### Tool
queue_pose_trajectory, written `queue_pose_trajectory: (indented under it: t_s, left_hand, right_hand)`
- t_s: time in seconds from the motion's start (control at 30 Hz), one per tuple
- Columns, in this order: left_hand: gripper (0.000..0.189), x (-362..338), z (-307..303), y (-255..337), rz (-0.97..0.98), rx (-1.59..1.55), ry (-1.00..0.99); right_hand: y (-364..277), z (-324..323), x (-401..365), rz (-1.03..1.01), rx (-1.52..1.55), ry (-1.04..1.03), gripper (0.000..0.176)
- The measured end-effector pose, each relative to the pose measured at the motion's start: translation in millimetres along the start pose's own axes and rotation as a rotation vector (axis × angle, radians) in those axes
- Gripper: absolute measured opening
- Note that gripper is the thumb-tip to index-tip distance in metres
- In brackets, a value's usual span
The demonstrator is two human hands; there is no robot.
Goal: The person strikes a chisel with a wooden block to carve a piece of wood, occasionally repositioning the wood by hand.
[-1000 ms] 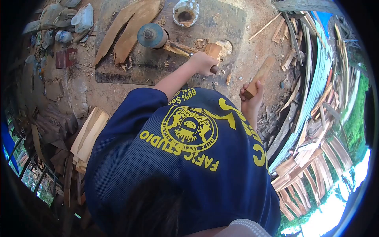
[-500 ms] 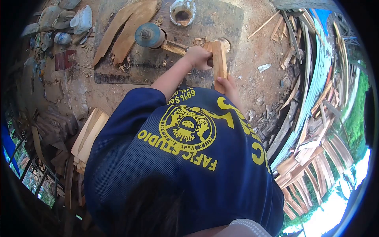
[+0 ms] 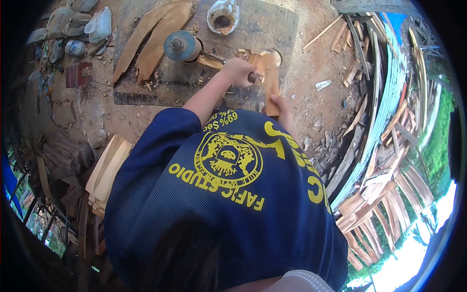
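Note:
My left hand [image 3: 237,72] is closed around a brown handle [image 3: 253,77], whose dark rounded end sticks out on the right. A mallet [image 3: 181,45] with a round blue-topped head lies left of it, its wooden handle running toward the fist. I cannot tell whether the gripped handle is the mallet's or another tool's. My right hand [image 3: 282,108] grips the near end of an orange-brown piece of wood [image 3: 271,80], thumb across its face. The wood points away from my chest, its far end over the dark board [image 3: 253,24], close to the left fist.
Curved flat wood offcuts [image 3: 163,39] and a cut plastic container [image 3: 223,17] lie on the board with chips. A white jug [image 3: 98,24] and a red box [image 3: 78,74] sit on the dirt at left. Planks [image 3: 109,168] are stacked nearer left; scrap wood [image 3: 369,228] lines the right side.
The piece of wood has turned in my right hand, so a broader face shows. My left hand has shifted slightly left, away from the wood. The mallet head stays in place on the board.

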State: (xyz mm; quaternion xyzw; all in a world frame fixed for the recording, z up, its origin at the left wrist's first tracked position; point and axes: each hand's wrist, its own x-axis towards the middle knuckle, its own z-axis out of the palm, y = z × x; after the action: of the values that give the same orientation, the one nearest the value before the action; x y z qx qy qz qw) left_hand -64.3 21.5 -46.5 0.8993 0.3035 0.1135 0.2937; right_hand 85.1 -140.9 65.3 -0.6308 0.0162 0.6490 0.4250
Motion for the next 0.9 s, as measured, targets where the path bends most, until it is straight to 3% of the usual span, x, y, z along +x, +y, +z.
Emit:
queue_pose_trajectory:
  t_s: [0.1,0.27,0.43,0.7,0.9]
  left_hand:
    - [0.027,-6.8,5.4,-2.6,0.079,-0.018,0.011]
    - [0.026,1.8,-6.4,14.5,0.156,-0.034,0.182]
    - [0.027,17.7,-9.5,44.2,0.192,-0.056,0.155]
    - [0.028,18.5,-24.1,42.9,0.005,-0.046,-0.098]
    - [0.029,19.3,-25.6,42.7,0.008,-0.057,-0.2]
  right_hand:
    - [-19.3,2.5,-12.3,-0.122,0.019,0.182,0.029]
    - [-43.0,-3.8,-23.6,-0.186,0.164,0.203,0.03]
    - [-43.7,-8.1,-23.5,-0.172,0.17,0.196,0.03]
    - [-39.0,-10.1,-25.3,-0.132,0.158,0.184,0.031]
    - [-39.7,-11.2,-25.2,-0.133,0.16,0.176,0.033]
